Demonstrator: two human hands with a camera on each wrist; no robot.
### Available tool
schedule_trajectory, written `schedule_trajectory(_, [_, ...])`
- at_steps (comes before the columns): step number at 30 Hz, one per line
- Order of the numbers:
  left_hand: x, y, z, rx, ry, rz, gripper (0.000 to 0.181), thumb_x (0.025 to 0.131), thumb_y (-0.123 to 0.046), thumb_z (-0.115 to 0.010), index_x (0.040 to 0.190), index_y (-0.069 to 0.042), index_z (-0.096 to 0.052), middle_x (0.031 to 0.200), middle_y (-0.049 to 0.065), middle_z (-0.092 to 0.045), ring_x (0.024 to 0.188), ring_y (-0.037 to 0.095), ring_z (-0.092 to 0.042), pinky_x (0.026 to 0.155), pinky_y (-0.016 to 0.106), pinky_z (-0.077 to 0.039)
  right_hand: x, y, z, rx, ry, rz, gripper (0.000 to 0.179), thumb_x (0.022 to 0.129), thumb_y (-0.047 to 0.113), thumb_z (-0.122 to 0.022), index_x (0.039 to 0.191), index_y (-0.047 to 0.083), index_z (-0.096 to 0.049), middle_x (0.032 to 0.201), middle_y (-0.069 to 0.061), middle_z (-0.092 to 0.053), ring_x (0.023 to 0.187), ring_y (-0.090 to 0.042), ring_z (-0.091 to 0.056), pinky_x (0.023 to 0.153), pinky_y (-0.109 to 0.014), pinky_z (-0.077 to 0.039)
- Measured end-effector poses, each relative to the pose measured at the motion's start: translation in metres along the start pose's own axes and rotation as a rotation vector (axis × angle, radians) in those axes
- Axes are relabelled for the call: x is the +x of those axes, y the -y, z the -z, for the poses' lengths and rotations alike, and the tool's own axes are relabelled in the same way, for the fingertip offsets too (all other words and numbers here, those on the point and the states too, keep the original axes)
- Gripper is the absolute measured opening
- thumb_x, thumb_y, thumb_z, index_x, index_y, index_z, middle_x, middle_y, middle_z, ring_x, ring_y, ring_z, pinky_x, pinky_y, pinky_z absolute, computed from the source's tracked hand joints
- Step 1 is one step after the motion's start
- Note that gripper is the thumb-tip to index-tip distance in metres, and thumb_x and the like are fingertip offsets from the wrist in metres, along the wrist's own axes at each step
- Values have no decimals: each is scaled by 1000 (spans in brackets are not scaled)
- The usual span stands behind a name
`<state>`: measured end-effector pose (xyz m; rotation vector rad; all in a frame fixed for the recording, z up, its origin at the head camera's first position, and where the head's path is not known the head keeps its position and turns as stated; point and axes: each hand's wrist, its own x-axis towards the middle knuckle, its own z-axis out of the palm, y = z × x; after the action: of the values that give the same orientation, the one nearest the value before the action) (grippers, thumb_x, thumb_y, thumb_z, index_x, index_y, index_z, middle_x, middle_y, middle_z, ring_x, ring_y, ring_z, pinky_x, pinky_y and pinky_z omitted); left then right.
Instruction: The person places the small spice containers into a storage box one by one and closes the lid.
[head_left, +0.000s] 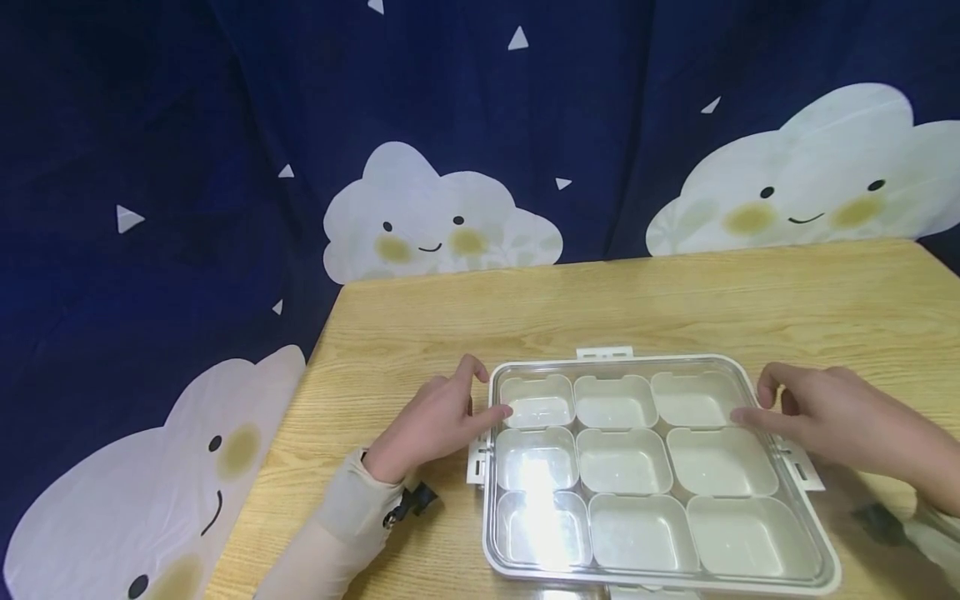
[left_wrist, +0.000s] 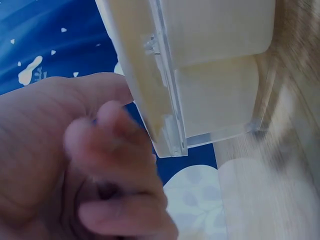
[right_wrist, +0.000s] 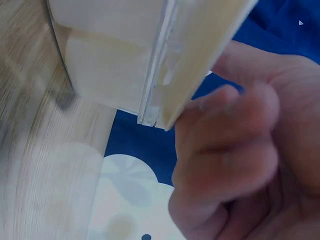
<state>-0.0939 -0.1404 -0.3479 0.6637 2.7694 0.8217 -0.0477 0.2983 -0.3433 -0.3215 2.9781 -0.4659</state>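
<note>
A wide storage box under a clear lid sits on the table, with several cream compartments in rows showing through. My left hand is at its left edge, thumb over the lid's rim and fingers curled beside the upper left corner. Across from it, my right hand holds the right edge the same way, thumb laid on top and index finger bent at the side. Both wrist views show curled fingers close against the pale rim, above the see-through wall. The fingertips' undersides are partly hidden.
White latches stick out from the box's sides, with one more at the far edge. The wooden table extends behind and left of it. A dark blue curtain with clouds hangs at the back and left.
</note>
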Motion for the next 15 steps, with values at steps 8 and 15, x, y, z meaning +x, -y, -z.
schedule_trajectory(8, [0,-1,-1,8,33,37,72,98,-46,-66,150,0,-46,50,-6,-55,40,7,-51,46,26,-42,-2,-2,1,155,195,-93,53,102,53,-58,120,5,-48,55,3,-58,45,-15,-56,50,-27,-46])
schedule_trajectory(15, [1,0,-2,-28,124,14,60,103,-47,-59,152,-13,-50,47,-3,-61,39,13,-57,43,26,-37,-1,-3,1,187,236,-117,62,101,55,-58,130,0,-50,58,2,-59,46,-16,-59,48,-30,-51])
